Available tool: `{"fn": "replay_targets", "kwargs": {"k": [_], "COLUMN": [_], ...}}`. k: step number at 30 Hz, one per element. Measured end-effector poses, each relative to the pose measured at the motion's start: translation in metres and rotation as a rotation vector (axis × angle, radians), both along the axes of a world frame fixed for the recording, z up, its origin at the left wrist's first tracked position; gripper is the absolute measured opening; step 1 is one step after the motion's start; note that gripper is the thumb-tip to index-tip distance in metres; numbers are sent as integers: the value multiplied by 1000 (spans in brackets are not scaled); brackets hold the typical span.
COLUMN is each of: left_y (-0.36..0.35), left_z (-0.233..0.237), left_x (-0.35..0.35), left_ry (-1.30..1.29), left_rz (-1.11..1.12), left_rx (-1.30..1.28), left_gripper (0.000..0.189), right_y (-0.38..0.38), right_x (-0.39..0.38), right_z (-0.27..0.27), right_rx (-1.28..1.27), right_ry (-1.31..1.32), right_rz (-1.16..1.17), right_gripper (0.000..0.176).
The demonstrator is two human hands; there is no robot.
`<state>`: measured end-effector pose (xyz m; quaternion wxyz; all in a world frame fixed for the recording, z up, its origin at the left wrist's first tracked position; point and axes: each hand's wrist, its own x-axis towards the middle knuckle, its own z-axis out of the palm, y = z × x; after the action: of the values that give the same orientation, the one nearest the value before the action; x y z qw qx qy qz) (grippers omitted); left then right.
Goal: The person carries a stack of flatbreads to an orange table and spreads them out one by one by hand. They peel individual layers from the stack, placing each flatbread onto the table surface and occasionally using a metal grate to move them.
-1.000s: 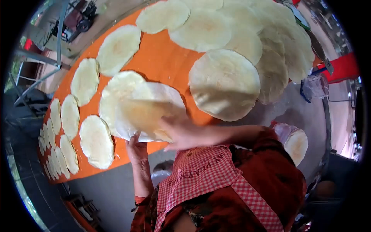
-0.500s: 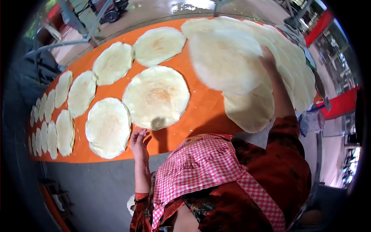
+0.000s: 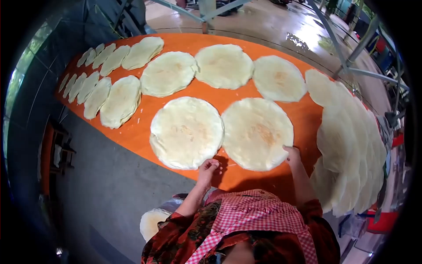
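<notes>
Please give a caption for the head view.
Left hand beside the left flatbread, right hand on the right flatbread, on an orange table.

The overlapping flatbreads (image 3: 347, 145) at the right covered one another, so only a crescent of each showed and their number could not be told. The dark rim of the view cut off that end of the worktop (image 3: 246, 178). The far-left flatbreads (image 3: 81, 83) were too small to count. A sleeve (image 3: 176, 226) hid part of a pale round (image 3: 151, 222) below the worktop. The left hand (image 3: 207, 169) was curled, its palm hidden. Whether the right hand (image 3: 292, 155) pinched the edge of the near flatbread (image 3: 257, 132) was unclear.
</notes>
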<state>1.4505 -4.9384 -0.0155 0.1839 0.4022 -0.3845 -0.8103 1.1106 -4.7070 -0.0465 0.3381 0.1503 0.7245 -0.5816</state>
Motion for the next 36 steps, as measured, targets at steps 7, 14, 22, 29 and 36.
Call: {"fn": "replay_targets", "kwargs": {"k": [7,14,22,29,36], "left_y": [-34,-56,-36,-30,-22], "left_z": [22,67,36,31,51], "left_x": [-1,-28,-54,-58,-60], "left_ry": [148,492,468,446,161], "left_rz": [-22,-126,-193,-276,-203], "left_rx": [105,270,509,413,191], "left_gripper": [8,38,71,63,41], "right_y": [-69,-159,-168,-152,-144], "right_x": [-61,89,173,138,138], "right_z": [167,286,112,87,42], "right_rx": [-39,311,221,-195,-222], "right_ry": [536,1502,920,622,453], "right_rz": [439,959,1236,1078,840], "right_gripper": [26,12,52,48,24]}}
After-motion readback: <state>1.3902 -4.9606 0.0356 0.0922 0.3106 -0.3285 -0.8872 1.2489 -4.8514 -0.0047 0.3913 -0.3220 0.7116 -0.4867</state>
